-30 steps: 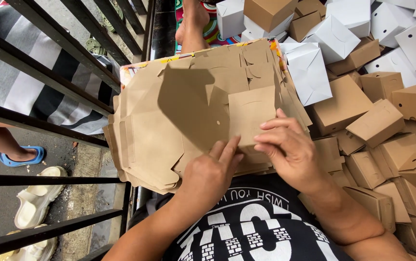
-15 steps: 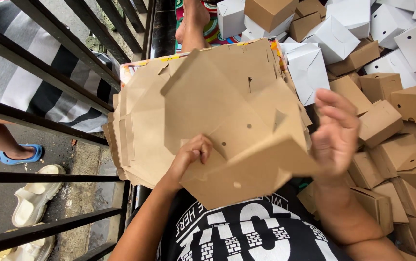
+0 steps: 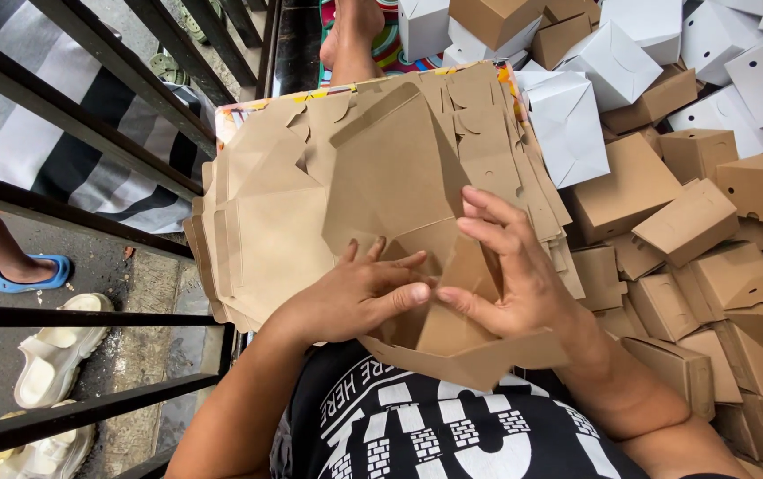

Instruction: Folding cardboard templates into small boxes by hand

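A half-folded brown cardboard box [image 3: 417, 191] rests in front of my chest, its flaps partly raised. My left hand [image 3: 355, 297] presses its fingers on the inner flaps from the left. My right hand [image 3: 510, 275] holds and bends the box's right side, fingers spread over the fold. Both hands meet at the middle crease. Under the box lies a stack of flat brown cardboard cut-outs [image 3: 257, 231] on my lap.
A heap of folded brown boxes [image 3: 692, 222] and white boxes [image 3: 616, 62] fills the right side. Black metal railings [image 3: 71, 186] run along the left. Beyond them are a person's foot in a blue sandal [image 3: 22, 273] and white sandals [image 3: 53, 355]. A bare foot [image 3: 355, 35] shows at the top.
The box was lifted and turned, then brought down toward my chest. Both hands have moved inside it and now press on the inner flaps at the centre.
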